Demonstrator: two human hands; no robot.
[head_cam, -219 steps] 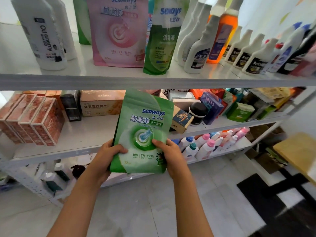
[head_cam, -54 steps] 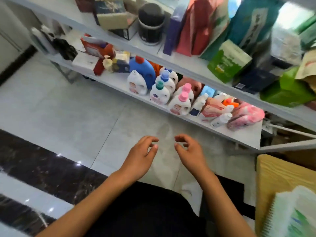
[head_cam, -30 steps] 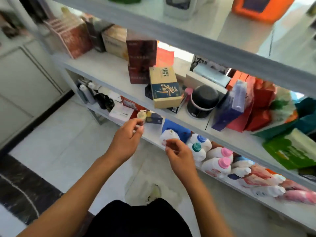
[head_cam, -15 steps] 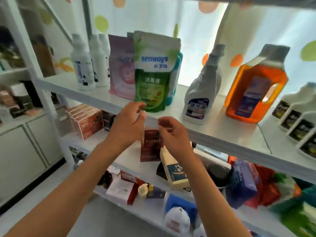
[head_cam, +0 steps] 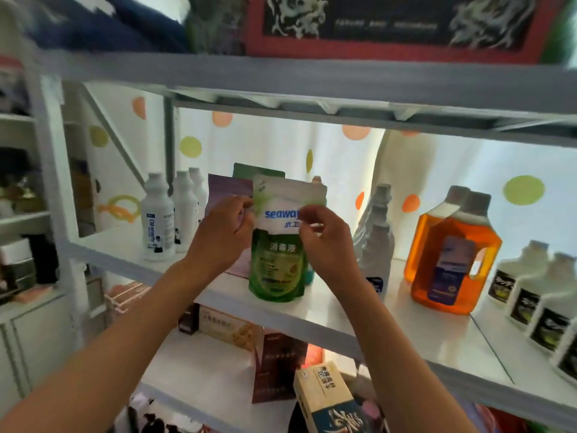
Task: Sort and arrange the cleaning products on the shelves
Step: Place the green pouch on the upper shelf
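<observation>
A green and white Seaways refill pouch stands upright near the front of the white shelf. My left hand pinches its upper left edge. My right hand pinches its upper right part, over the brand name. Behind it stand a purple-pink pouch and a darker green pouch, both mostly hidden. White bottles stand to the left of the pouches.
Right of the pouch are white spray bottles, two orange jugs and a row of small white bottles. Boxes sit on the lower shelf. A shelf edge runs overhead.
My hands rose from the shelf's front edge and took hold of the top of the green pouch. The view tilted up, from the bottom shelves to this one.
</observation>
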